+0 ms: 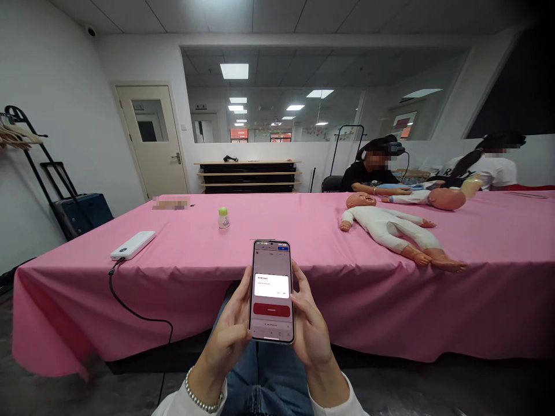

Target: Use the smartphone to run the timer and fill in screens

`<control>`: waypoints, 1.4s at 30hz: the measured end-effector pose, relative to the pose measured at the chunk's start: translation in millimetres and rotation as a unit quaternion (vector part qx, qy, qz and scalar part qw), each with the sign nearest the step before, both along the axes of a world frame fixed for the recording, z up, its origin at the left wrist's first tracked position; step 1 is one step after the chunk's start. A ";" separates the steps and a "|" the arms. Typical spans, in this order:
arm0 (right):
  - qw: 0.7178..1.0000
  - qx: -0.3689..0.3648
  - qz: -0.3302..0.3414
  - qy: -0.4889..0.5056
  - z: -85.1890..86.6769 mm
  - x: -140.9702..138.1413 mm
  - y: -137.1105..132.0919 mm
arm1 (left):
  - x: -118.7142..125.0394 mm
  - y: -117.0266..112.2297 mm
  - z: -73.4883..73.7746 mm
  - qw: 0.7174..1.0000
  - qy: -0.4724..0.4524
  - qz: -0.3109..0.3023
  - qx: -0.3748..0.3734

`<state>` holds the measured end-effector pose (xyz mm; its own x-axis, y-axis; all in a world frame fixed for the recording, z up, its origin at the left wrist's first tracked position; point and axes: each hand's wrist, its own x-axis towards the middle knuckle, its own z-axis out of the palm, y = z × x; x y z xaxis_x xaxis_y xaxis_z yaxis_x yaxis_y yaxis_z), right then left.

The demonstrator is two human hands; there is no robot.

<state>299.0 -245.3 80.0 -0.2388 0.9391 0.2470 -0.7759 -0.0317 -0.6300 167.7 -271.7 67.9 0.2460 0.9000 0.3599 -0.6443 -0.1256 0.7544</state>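
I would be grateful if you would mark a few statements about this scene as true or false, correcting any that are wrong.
1. The left hand and right hand together hold a smartphone. True.
2. The silver beaded bracelet is on the right wrist. False: it is on the left wrist.
3. A white power bank lies on the pink tablecloth, its black cable running over the edge. True.
4. The nearer baby doll lies face down. False: it lies on its back, face up.
5. A seated co-worker reaches toward a second doll. True.
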 end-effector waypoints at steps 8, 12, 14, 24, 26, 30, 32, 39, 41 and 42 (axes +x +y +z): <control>1.000 -0.002 -0.011 -0.019 -1.4 -1.2 1.0 | -1.5 0.4 -2.4 1.000 0.025 0.004 0.018; 0.999 -0.001 -0.012 -0.030 -0.7 -0.5 0.8 | -1.1 1.0 -3.1 0.999 0.024 0.009 0.020; 0.999 -0.004 -0.014 -0.029 -0.2 -0.2 0.3 | -1.2 0.7 -2.5 1.000 0.023 0.007 0.017; 1.000 -0.001 -0.015 -0.021 -0.8 -0.7 0.6 | -0.9 0.2 -0.7 1.000 0.003 -0.003 0.010; 1.000 0.003 -0.016 -0.020 -1.4 -0.7 1.2 | -0.6 0.8 -1.2 1.000 0.003 -0.005 0.014; 1.000 0.005 -0.018 -0.018 -2.0 -0.4 2.2 | -0.2 1.4 -1.5 1.000 -0.001 -0.005 0.021; 1.000 0.004 -0.016 -0.019 -1.8 -0.2 2.6 | 0.0 1.1 -1.4 1.000 -0.005 -0.007 0.020; 1.000 0.007 -0.015 -0.019 -1.6 0.5 2.7 | 0.9 0.0 -0.8 1.000 -0.003 -0.001 0.017; 1.000 0.008 -0.013 -0.017 -1.9 0.8 2.3 | 1.5 0.2 -0.9 1.000 -0.004 0.001 0.022; 1.000 0.008 -0.012 -0.016 -2.1 1.0 2.1 | 1.7 0.3 -1.0 1.000 -0.004 0.001 0.023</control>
<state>299.9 -243.3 77.9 -0.2249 0.9406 0.2544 -0.7556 -0.0035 -0.6551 169.4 -271.4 66.9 0.2410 0.8828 0.4033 -0.6503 -0.1616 0.7423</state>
